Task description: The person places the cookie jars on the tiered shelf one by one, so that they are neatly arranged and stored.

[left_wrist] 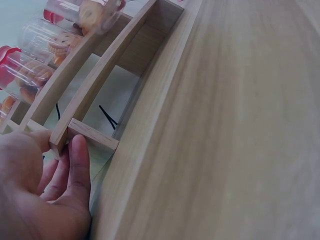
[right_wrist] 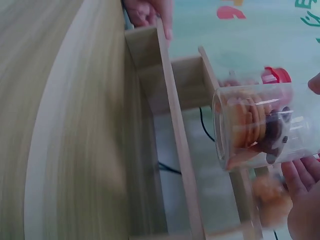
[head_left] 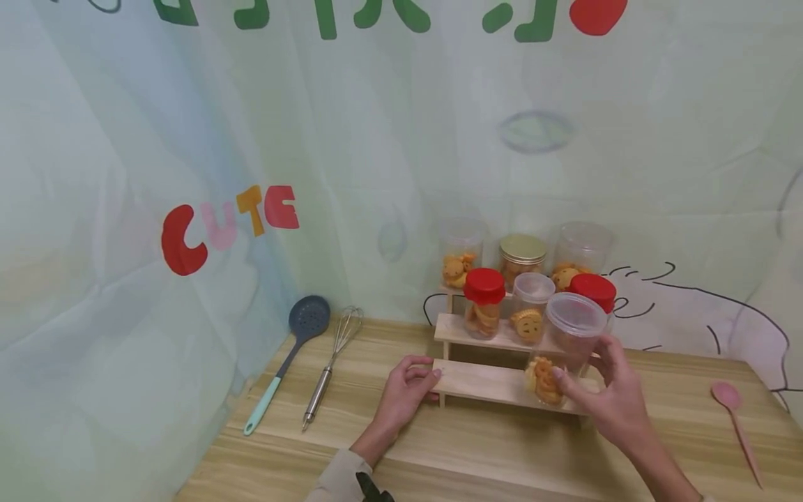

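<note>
My right hand [head_left: 611,401] grips a clear plastic jar [head_left: 574,341] with a clear lid, its fingers and thumb on either side. Cookies [right_wrist: 250,122] lie at the bottom of the jar, one of them dark brown. In the head view this jar overlaps the right end of the lowest step of a wooden tiered rack [head_left: 483,382]. At the left end of that step, my left hand [head_left: 406,392] pinches the board, thumb on top and fingers underneath, as the left wrist view shows.
On the middle tier stand red-lidded jars [head_left: 484,307] and a clear-lidded jar [head_left: 532,307]. Behind them, the top tier bears a gold-lidded jar [head_left: 523,254] and clear jars [head_left: 461,254]. A slotted skimmer [head_left: 309,319] and a whisk [head_left: 320,390] lie left, a pink spoon [head_left: 728,396] right.
</note>
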Tool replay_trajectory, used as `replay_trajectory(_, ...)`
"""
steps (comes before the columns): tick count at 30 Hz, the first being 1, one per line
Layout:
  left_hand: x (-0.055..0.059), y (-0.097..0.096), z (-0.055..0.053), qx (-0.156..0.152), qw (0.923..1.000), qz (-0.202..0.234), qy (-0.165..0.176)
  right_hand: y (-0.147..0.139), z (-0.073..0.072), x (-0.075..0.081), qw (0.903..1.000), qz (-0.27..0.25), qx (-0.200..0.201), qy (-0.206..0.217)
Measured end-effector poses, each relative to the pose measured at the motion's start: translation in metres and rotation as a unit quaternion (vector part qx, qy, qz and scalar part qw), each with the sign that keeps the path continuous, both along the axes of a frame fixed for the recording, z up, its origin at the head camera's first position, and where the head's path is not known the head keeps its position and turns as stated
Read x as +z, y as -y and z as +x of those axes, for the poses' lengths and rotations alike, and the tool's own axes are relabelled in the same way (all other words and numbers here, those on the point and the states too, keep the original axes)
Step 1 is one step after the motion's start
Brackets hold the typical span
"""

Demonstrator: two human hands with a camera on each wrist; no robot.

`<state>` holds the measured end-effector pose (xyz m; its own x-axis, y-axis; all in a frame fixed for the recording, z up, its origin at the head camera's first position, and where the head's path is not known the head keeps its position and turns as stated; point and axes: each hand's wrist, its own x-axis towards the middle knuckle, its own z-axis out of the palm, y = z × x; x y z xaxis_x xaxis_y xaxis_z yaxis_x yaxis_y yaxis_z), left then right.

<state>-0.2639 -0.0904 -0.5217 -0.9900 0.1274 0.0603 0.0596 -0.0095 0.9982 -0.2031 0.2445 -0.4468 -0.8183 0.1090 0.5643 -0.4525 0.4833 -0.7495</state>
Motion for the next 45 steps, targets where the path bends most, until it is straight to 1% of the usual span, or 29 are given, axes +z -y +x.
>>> replay_trajectory(3,0.0,0.0,0.0,0.001,1.0,-0.001,0.003,0.014,-0.005,-0.003,0.9999,-0.011,0.009,0.004)
replay_trajectory(8,0.002,-0.001,0.001,0.001,1.0,-0.002,-0.001,0.033,-0.016,-0.012,0.9994,-0.018,0.029,0.005)
replay_trajectory(15,0.001,0.0,0.001,-0.002,1.0,0.0,0.001,0.052,-0.024,-0.02,0.9992,-0.014,0.035,0.012)
replay_trajectory(21,-0.001,-0.001,-0.001,-0.001,1.0,0.0,0.005,0.059,-0.026,-0.021,0.9996,0.0,0.026,0.012)
replay_trajectory(26,0.0,0.0,0.0,0.002,1.0,-0.003,-0.001,0.062,-0.026,-0.02,0.9996,0.021,0.011,0.018)
replay_trajectory(31,-0.001,-0.001,-0.001,0.002,1.0,-0.004,0.006,0.061,-0.027,-0.02,0.999,0.034,-0.002,0.028)
replay_trajectory(35,0.0,-0.002,0.0,-0.001,1.0,-0.003,0.005,0.055,-0.023,-0.021,0.9996,0.014,0.003,0.026)
replay_trajectory(38,0.0,-0.002,0.0,-0.003,1.0,-0.003,0.003,0.046,-0.018,-0.021,0.9996,-0.02,0.018,0.005)
replay_trajectory(40,0.0,-0.002,0.0,-0.002,1.0,-0.003,0.005,0.039,-0.015,-0.02,0.9992,-0.032,0.018,-0.014)
replay_trajectory(42,0.0,-0.001,0.0,-0.003,1.0,-0.001,0.0,0.03,-0.013,-0.02,0.9987,-0.038,0.011,-0.032)
replay_trajectory(45,0.0,-0.001,0.0,-0.002,1.0,0.003,-0.002,0.015,-0.01,-0.02,0.9982,-0.036,-0.013,-0.045)
